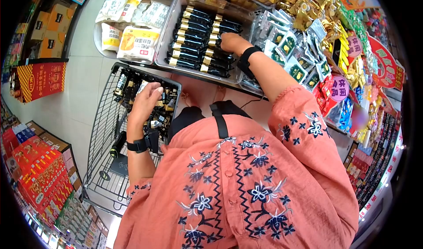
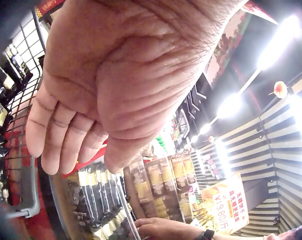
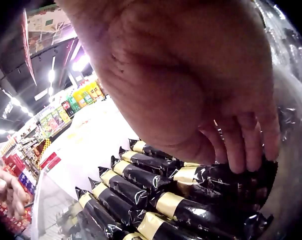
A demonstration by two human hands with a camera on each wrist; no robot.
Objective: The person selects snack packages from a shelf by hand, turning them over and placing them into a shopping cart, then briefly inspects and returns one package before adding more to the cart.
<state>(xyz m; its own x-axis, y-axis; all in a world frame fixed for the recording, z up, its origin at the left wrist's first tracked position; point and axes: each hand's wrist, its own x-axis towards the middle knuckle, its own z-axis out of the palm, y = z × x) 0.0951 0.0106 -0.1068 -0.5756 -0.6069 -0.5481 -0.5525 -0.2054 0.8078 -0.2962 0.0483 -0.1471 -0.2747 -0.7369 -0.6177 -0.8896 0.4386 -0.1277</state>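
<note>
My right hand (image 1: 233, 44) reaches into a clear bin (image 1: 161, 50) of black packets with gold bands (image 1: 191, 41), laid in two columns. In the right wrist view the fingertips of the right hand (image 3: 191, 85) touch black packets (image 3: 183, 207) near the bin's side; what lies under them is partly hidden. My left hand (image 1: 145, 101), holding nothing, is over a wire shopping cart (image 1: 99, 130) with many small dark and gold packets (image 1: 159, 116) in it. Its palm and relaxed fingers show in the left wrist view, where the left hand (image 2: 116, 85) is beside the cart's wire side (image 2: 23, 120).
Left of the bin stands another clear bin with white and yellow bags (image 1: 137, 44). Silver-green packets (image 1: 286, 46) and gold ones (image 1: 304, 6) are heaped to the right. Red boxes (image 1: 37, 169) are stacked at the left, beyond the cart. A dark edge runs below the bins.
</note>
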